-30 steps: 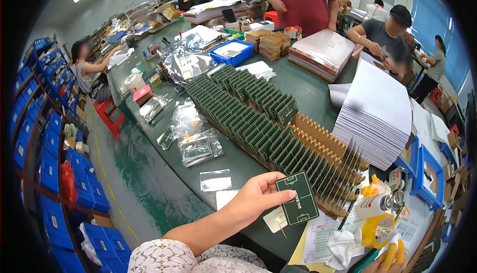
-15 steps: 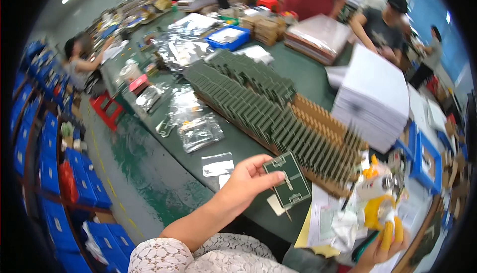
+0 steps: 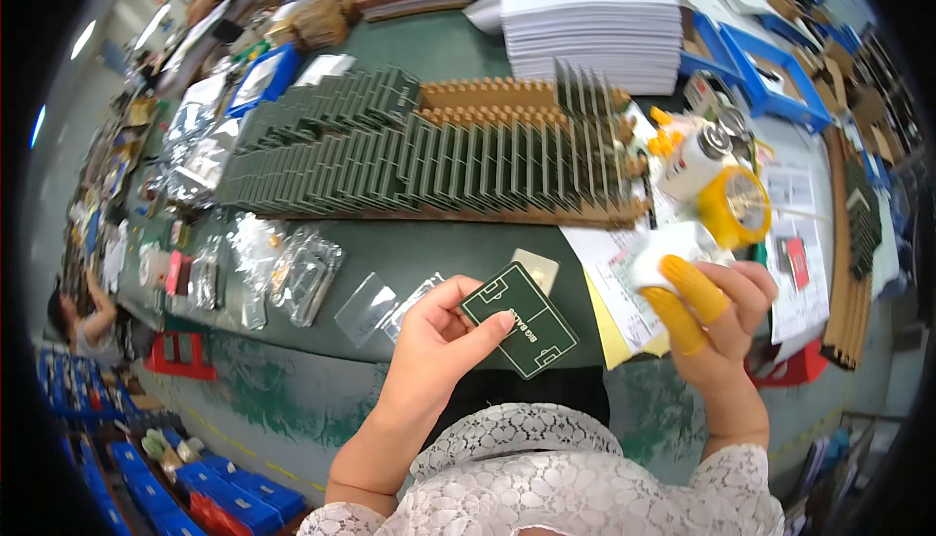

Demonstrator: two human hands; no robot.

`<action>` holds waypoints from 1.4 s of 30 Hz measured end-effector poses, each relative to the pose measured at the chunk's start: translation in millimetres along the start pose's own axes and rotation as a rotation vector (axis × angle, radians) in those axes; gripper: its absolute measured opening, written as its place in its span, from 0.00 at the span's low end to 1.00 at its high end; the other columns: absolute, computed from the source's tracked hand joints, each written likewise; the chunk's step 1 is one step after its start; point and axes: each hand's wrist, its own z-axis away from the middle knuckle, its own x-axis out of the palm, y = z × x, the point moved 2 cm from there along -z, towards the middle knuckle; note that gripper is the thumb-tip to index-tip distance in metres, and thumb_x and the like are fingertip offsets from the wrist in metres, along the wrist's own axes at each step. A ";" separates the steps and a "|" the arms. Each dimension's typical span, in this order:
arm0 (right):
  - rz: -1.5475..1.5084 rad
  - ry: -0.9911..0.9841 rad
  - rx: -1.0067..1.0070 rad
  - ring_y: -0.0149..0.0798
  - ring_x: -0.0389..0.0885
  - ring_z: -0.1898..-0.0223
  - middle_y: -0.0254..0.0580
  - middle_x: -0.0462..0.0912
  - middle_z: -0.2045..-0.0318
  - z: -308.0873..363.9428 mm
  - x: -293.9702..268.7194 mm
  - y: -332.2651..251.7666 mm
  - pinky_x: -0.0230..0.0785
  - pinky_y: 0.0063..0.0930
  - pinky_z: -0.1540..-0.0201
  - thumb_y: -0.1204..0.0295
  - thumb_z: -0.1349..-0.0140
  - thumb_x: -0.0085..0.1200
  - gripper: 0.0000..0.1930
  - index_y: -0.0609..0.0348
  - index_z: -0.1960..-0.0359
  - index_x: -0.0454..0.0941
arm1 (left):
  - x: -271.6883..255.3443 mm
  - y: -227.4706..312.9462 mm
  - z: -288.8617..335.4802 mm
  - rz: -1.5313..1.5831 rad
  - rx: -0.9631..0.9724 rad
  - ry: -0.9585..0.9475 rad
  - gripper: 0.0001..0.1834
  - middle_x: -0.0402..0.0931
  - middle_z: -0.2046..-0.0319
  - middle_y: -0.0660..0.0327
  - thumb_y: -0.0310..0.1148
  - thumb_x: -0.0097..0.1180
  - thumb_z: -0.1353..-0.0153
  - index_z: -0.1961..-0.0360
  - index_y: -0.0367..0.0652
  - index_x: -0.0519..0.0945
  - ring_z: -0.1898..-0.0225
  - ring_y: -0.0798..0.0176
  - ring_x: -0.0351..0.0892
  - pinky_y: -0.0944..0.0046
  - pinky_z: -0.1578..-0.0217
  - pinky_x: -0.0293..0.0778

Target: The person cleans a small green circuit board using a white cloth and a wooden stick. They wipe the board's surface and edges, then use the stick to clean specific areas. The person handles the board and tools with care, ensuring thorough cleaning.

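My left hand point(image 3: 436, 339) pinches a dark green card point(image 3: 548, 329) between thumb and fingers. White lines like a sports pitch cross its face. A small cream-coloured piece point(image 3: 538, 269) lies on the table just behind the card. My right hand point(image 3: 720, 314) wears yellow finger covers on two fingers. Its fingers close on a crumpled white cloth point(image 3: 671, 246) above the papers. Across the table stand long rows of similar green cards point(image 3: 458, 168), upright and leaning in a notched brown rack point(image 3: 486, 97).
Behind my right hand are a yellow tape roll point(image 3: 733, 207) and a white bottle with a metal top point(image 3: 694, 160). Printed sheets point(image 3: 795, 214) lie under them. A tall paper stack point(image 3: 590, 44) and blue trays point(image 3: 775, 78) stand farther back. Clear plastic bags point(image 3: 304, 273) lie left.
My view has turned to the right, towards the rack. The right hand has come up from the lower right and now grips the cloth, which lay on the papers. My left hand still holds a card.
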 end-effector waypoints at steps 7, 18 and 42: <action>-0.037 -0.007 -0.156 0.31 0.76 0.53 0.22 0.83 0.62 -17.1 16.3 -24.8 0.61 0.39 0.52 0.67 0.52 0.62 0.07 0.43 0.70 0.86 | -6.5 -11.3 3.9 -0.012 -0.078 -0.071 0.07 0.80 0.65 0.62 0.22 0.59 0.43 0.63 0.37 0.75 0.63 0.73 0.78 0.72 0.58 0.74; -0.086 -0.011 -0.266 0.32 0.78 0.52 0.22 0.71 0.76 -34.1 34.2 -41.9 0.61 0.42 0.52 0.68 0.57 0.62 0.04 0.46 0.76 0.83 | -17.6 -9.4 5.9 0.062 -0.063 -0.107 0.07 0.77 0.71 0.69 0.22 0.60 0.41 0.63 0.38 0.74 0.72 0.83 0.74 0.81 0.72 0.68; -0.080 -0.156 -0.342 0.36 0.75 0.50 0.28 0.82 0.58 -19.4 24.5 -45.7 0.59 0.43 0.50 0.68 0.53 0.63 0.07 0.47 0.69 0.84 | -22.4 -2.4 0.4 0.137 0.019 0.027 0.08 0.80 0.67 0.63 0.23 0.58 0.39 0.60 0.35 0.76 0.68 0.77 0.78 0.76 0.64 0.75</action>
